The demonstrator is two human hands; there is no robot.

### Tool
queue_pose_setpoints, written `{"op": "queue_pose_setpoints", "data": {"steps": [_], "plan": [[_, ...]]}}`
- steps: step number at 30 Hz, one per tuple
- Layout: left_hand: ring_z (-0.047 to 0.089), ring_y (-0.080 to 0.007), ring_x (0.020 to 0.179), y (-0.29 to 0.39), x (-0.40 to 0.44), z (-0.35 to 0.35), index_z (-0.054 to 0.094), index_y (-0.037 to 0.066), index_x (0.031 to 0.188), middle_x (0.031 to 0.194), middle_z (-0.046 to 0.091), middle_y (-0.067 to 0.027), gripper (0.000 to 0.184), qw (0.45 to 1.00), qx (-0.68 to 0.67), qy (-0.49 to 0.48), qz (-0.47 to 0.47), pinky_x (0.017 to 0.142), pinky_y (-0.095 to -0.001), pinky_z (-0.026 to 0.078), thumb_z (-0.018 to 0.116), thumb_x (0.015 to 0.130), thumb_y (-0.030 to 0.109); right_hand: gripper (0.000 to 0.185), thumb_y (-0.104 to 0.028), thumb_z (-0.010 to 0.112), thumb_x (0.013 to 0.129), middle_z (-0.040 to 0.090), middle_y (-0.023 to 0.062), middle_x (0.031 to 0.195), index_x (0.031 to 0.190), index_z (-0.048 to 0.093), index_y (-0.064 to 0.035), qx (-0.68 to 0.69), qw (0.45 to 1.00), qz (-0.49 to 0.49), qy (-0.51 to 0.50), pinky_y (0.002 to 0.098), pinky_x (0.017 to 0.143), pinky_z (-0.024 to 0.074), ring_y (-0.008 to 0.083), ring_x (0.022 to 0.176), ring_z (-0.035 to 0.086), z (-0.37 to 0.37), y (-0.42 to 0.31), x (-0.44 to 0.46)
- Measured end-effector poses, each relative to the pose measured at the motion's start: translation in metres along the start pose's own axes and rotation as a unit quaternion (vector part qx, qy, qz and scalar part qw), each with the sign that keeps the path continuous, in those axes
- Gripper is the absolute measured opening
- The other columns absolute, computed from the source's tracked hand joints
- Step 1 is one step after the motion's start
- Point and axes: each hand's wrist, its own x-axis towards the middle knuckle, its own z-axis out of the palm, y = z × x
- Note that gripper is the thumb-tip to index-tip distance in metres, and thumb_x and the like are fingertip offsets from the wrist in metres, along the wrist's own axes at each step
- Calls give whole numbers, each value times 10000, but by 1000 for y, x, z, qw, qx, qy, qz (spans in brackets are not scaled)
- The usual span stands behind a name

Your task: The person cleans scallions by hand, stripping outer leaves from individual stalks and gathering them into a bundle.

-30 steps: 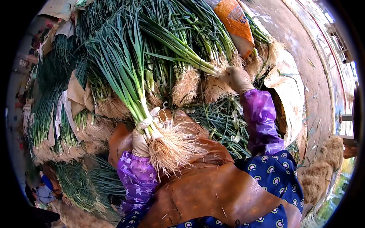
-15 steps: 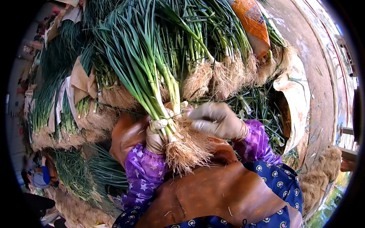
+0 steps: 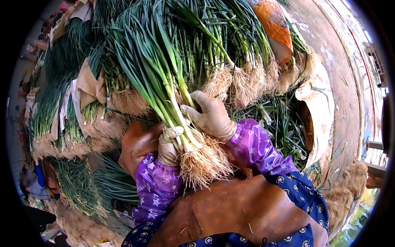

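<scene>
Left hand point(image 3: 168, 153): gloved, raised from below over the brown apron point(image 3: 224, 203), back of the wrist low, fingers closed around the lower stems of the bundle of green onions point(image 3: 169, 103). Judged risk: the grip sits close above the roots point(image 3: 205, 162) while the long leaves point(image 3: 138, 53) extend well beyond it; their leverage could twist the bundle or let outer stalks slide out should the hold slacken.

Bundle: held at a slant in front of the apron, leaves up and left, roots down and right. Judged risk: leaves overlap those of the stacked onions point(image 3: 247, 51) behind, so a sharp pull could snag, bend or tear them. Tangled roots could drag stalks out of line.

Right hand point(image 3: 214, 119): gloved, reaching in from the right, wrist low, thumb and forefinger parted against the stems. Whether its fingers grip cannot be told; uneven pressure there could crush or skew a stalk.
</scene>
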Motion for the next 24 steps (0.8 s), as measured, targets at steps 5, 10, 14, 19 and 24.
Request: {"op": "queue_pose_setpoints", "data": {"steps": [5,10,14,19,24], "plan": [[567,-289,815,3,-1,15,497,7,1039,1021,531,-180,315,996,-9,-89,12,510,-315,543,542,737,86,204,-83,523,895,530,25,766,1059,520,39,345,891,283,79,164,488,453,77,580,452,-35,-19,5],[493,-322,982,9,-3,7,527,6,981,1040,507,-183,333,995,13,-99,21,821,-371,455,589,677,128,379,-298,646,827,554,103,814,1056,534,-18,-370,909,96,167,319,561,466,175,701,523,-97,56,32],[535,-346,972,7,1,4,489,-26,1036,1060,516,-221,362,993,1,-117,-11,490,-378,578,560,698,83,538,-359,686,786,604,133,939,1099,527,49,-116,991,60,-4,334,628,481,190,805,564,-37,17,45],[613,-300,652,7,-5,-6,454,-45,1093,1024,532,-176,395,993,54,-105,-26,470,-382,574,555,731,77,226,-190,651,844,651,60,723,895,656,29,236,948,212,6,262,591,479,117,611,565,15,13,76],[612,-221,584,9,-5,-10,450,-48,1088,958,526,-113,384,995,16,-94,-6,428,-340,573,525,728,63,221,-228,578,893,676,63,844,923,640,-18,329,937,93,67,311,677,519,163,688,626,4,11,65]]}}
